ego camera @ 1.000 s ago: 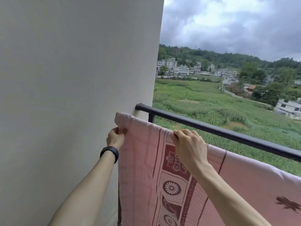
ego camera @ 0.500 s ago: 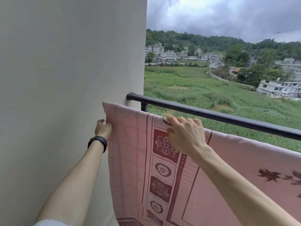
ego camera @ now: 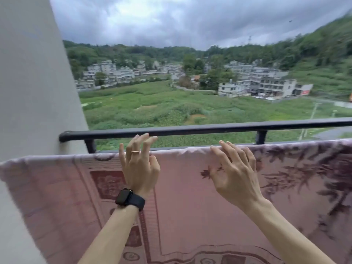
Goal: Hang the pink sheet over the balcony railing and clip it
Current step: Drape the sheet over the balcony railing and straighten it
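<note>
The pink sheet (ego camera: 181, 197), patterned with dark red borders and leaf prints, hangs spread across the lower half of the view, its top edge draped over a lower bar. The black balcony railing (ego camera: 200, 128) runs level just above and behind that edge. My left hand (ego camera: 138, 164), with a ring and a black watch at the wrist, is in front of the sheet's top edge, fingers spread and reaching up past it. My right hand (ego camera: 234, 172) hovers at the top edge further right, fingers apart, fingertips touching the fold. No clip is visible.
A pale wall (ego camera: 34, 92) stands close on the left, where the railing ends. A black railing post (ego camera: 261, 137) rises at the right. Beyond the railing lie green fields, buildings and hills far below.
Both hands have let go of the sheet's left corner and top edge and opened. The view has swung right, away from the wall, and the sheet now hangs spread along the bar.
</note>
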